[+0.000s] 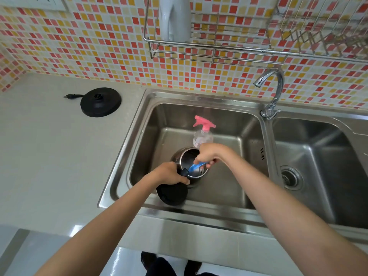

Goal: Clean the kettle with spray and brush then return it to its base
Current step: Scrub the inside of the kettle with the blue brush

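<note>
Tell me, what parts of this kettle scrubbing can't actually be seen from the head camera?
- Brush bristles: down inside the kettle, hidden by its rim.
- Kettle handle: covered by the left hand.
- Spray bottle base: behind the right hand.
- White object in the wall rack: top cut off by the frame edge.
- Dirt inside the kettle: too small to judge.

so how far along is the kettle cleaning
Roughly midway. The spray bottle stands in the sink, so spraying may be done. In hand: the left hand grips the kettle, lid open, while the right hand works the blue brush inside. Left: returning it to the base on the counter.
</note>
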